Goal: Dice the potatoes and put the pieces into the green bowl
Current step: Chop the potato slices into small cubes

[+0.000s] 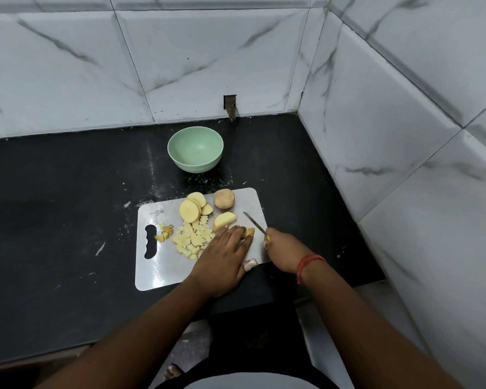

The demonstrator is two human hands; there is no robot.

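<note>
While the green bowl point(195, 148) beyond the cutting board point(163, 265) sits empty, the job is partway. On the board: diced pieces point(192, 238), slices point(190, 210), a wedge point(224, 220), one uncut potato point(224, 198). Left hand point(222, 256) presses flat on a potato piece point(249, 232); right hand point(282, 249) grips the knife point(254, 223). Nothing transferred yet.

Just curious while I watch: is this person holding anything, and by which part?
The right hand grips a knife by its yellow handle. The left hand lies with straight fingers on a potato piece, pressing rather than gripping it.
</note>
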